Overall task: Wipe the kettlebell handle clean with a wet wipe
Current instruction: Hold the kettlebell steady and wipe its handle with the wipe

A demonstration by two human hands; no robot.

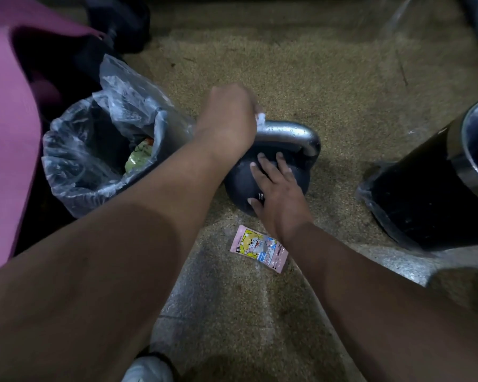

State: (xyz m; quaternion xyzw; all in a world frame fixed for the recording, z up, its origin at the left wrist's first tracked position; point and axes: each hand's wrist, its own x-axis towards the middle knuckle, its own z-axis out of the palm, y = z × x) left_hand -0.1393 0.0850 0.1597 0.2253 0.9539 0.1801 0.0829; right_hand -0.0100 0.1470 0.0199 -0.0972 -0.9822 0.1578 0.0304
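A: Frame centre: right hand [279, 194] lies flat, fingers spread, on the kettlebell [271, 186].
B: And beyond?
A: Left hand [228, 117] grips a wet wipe [260, 118] around the handle [290, 133], which runs rightward from its fingers.

L hand [228, 117] rubs wipe [260, 117] on handle [290, 133]; R hand [276, 194] steadies kettlebell [238, 175].

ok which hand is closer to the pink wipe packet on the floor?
Right. The right hand lies flat on the kettlebell body, just above the wipe packet. The left hand is farther up, closed on a wet wipe at the handle.
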